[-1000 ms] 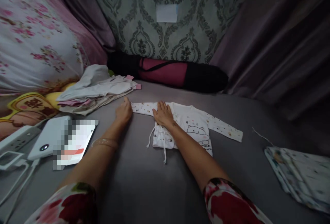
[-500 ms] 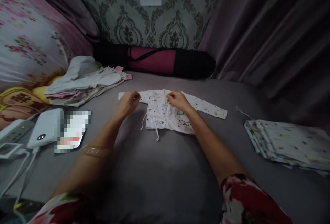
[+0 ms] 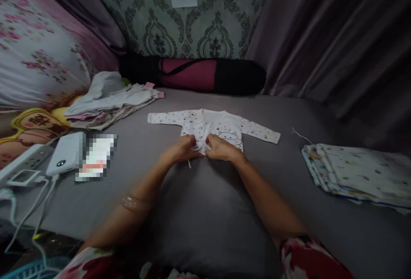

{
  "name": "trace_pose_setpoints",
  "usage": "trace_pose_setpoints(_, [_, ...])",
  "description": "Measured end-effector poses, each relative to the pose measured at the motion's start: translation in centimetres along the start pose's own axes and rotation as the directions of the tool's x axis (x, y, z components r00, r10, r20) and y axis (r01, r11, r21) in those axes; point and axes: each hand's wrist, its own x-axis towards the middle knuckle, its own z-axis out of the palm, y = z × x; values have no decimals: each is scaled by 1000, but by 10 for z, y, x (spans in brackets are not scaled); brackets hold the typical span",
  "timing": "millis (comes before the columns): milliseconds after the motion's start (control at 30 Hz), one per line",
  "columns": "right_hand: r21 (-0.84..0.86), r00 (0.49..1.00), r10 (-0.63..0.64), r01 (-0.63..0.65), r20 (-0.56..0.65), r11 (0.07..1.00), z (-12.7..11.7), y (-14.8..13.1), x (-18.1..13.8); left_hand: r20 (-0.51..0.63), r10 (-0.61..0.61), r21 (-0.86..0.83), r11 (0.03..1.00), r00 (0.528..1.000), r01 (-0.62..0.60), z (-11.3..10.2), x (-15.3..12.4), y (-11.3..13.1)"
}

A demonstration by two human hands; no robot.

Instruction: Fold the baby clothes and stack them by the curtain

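A white long-sleeved baby shirt (image 3: 229, 122) with tie strings lies flat on the grey bed sheet, both sleeves spread outward. It has small printed figures and a cartoon animal outline. My left hand (image 3: 183, 148) is closed on the shirt's lower front, a white string hanging below its fingers. Just beside it, my right hand (image 3: 221, 147) pinches the same front near the hem. Whether the fingertips grip cloth or strings is hard to make out.
To the right lies a folded stack of printed cloths (image 3: 359, 174). Piled baby clothes (image 3: 112, 101) sit at the left, above a phone (image 3: 96, 157), a white power bank (image 3: 67, 152) and a power strip (image 3: 27, 163) with cables. A black and maroon long bag (image 3: 189, 73) rests along the wall.
Both hands have come down from the shirt's sleeve and upper front to its lower front and drawn closer together. The shirt has stayed about where it was.
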Motion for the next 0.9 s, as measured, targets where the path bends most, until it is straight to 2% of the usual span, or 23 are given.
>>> trace_pose_setpoints(67, [7, 999, 12, -12, -31, 1000, 0, 1, 0, 20, -25, -115, 993, 999, 27, -3, -1, -5])
trace_pose_setpoints(167, [50, 998, 20, -17, -65, 999, 1, 7, 5, 122, -45, -321, 944, 992, 82, -10, -2, -9])
trace_pose_setpoints(267, [172, 998, 57, -50, -39, 984, -1, 18, 13, 167, -51, -393, 913, 985, 114, -16, -2, -14])
trace_pose_setpoints(367, [351, 991, 133, -130, 16, 927, -6, 27, 17, 129, -114, -410, 898, 985, 157, -17, 0, -17])
trace_pose_setpoints(433, [376, 990, 139, -125, -11, 918, -8, 26, 17, 116, -163, -439, 877, 980, 198, -17, 2, -15])
trace_pose_setpoints(567, [169, 987, 105, -83, -122, 982, -3, 9, 7, 45, -234, -405, 885, 971, 232, -16, 4, -5])
trace_pose_setpoints(700, [-6, 991, 88, -89, -102, 996, 2, -5, -2, -45, -269, -308, 920, 962, 242, -21, 4, 7])
trace_pose_setpoints(800, [51, 987, 112, -107, -113, 993, -2, 4, 1, -156, -263, -251, 943, 952, 219, -26, 3, 14])
trace_pose_setpoints(900, [206, 969, 145, -103, -200, 973, -11, 21, 10, -246, -239, -271, 947, 939, 170, -31, 3, 22])
